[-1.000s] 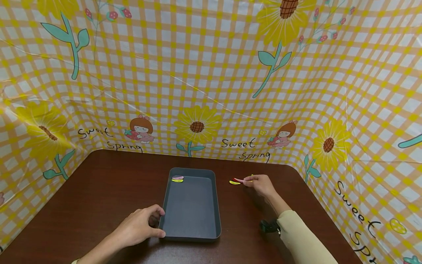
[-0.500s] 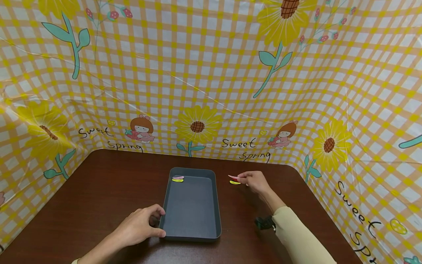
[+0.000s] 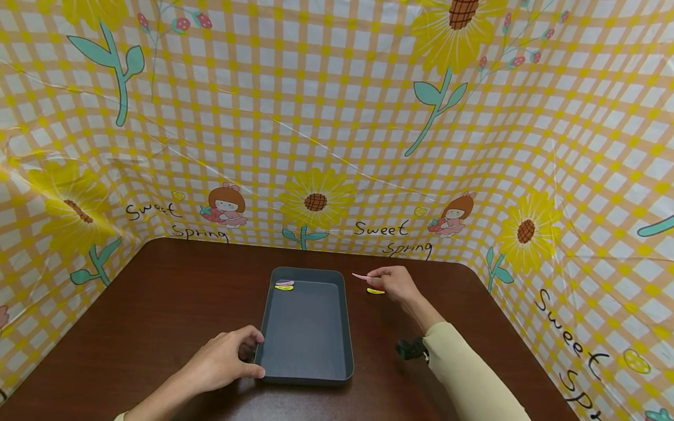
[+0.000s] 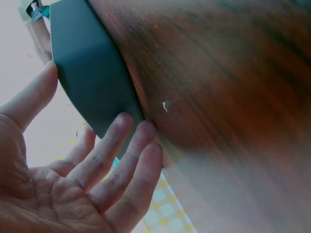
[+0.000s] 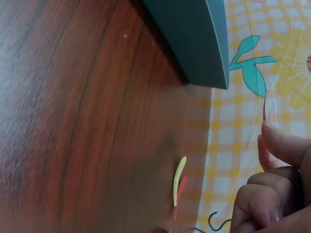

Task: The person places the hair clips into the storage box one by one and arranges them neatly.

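Observation:
My right hand (image 3: 395, 285) pinches a pink hair clip (image 3: 360, 276) between thumb and fingertips, raised just right of the baking tray's far end. In the right wrist view, the thin edge of the clip (image 5: 265, 107) sticks up past the thumb. Below the hand, a yellow hair clip (image 5: 180, 179) and a red hair clip (image 5: 181, 190) lie side by side on the table. My left hand (image 3: 223, 359) rests against the near left side of the dark grey baking tray (image 3: 305, 333), thumb at the rim and fingertips along its outer wall (image 4: 92, 63).
A pink clip (image 3: 285, 283) and a yellow clip (image 3: 284, 287) lie together inside the tray at its far left corner. A checked, flowered cloth (image 3: 316, 146) surrounds the brown table (image 3: 189, 292) at the back and sides.
My right hand has moved left and up with the pink clip, from beside the loose clips towards the tray's far right corner. My left hand and the tray have stayed put.

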`<action>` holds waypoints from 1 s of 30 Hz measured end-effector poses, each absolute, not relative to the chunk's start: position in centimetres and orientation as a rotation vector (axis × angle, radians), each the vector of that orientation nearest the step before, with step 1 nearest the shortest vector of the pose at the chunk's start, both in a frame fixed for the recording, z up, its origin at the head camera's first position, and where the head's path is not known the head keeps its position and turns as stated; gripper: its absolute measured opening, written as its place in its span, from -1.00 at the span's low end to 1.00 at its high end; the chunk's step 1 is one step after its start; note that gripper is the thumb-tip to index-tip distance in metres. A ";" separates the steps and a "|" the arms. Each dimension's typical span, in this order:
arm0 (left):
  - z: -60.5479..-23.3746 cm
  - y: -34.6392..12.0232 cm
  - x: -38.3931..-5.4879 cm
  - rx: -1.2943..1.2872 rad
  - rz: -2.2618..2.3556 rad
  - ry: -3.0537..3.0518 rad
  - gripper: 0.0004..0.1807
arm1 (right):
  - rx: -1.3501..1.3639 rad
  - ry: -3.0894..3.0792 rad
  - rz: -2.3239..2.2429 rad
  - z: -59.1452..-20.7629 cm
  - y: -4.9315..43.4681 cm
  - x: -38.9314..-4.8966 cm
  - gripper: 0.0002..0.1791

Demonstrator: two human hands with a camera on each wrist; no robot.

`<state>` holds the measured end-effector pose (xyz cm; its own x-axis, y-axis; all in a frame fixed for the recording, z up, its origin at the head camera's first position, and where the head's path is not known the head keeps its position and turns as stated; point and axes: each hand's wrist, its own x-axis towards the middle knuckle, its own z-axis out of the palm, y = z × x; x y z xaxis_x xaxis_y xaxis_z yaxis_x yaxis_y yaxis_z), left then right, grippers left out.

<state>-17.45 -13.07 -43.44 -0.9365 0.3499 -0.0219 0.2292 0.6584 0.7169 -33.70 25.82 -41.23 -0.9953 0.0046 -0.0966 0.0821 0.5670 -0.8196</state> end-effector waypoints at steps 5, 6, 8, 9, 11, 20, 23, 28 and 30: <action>-43.5 -13.1 -17.5 0.477 1.142 2.712 -0.43 | 0.054 2.673 -1.452 -41.0 25.1 -33.8 -0.76; -43.5 -13.1 -17.5 0.476 1.142 2.711 -0.43 | 0.054 2.666 -1.460 -40.9 24.9 -33.8 -0.75; -43.5 -13.1 -17.5 0.472 1.141 2.710 -0.43 | 0.047 2.656 -1.470 -40.7 24.5 -33.7 -0.75; -43.5 -13.1 -17.5 0.470 1.141 2.709 -0.43 | 0.036 2.653 -1.473 -40.6 24.3 -33.7 -0.75; -43.5 -13.1 -17.5 0.469 1.142 2.708 -0.43 | 0.030 2.644 -1.485 -40.5 24.0 -33.7 -0.75; -43.4 -13.1 -17.4 0.453 1.133 2.711 -0.43 | -0.002 2.635 -1.508 -40.2 22.4 -34.1 -0.79; -43.3 -13.0 -17.4 0.448 1.130 2.711 -0.43 | -0.014 2.633 -1.509 -40.0 21.8 -34.0 -0.79; -43.2 -13.0 -17.4 0.451 1.131 2.711 -0.43 | -0.028 2.628 -1.509 -39.8 20.9 -34.1 -0.82; -43.2 -13.0 -17.4 0.452 1.133 2.712 -0.43 | -0.033 2.627 -1.502 -39.8 20.5 -34.2 -0.82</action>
<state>-17.42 -12.98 -43.25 -0.9400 0.3390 -0.0380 0.2113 0.6660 0.7154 -34.17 20.51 -39.84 -0.9931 -0.0759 -0.0892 0.0384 0.5086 -0.8602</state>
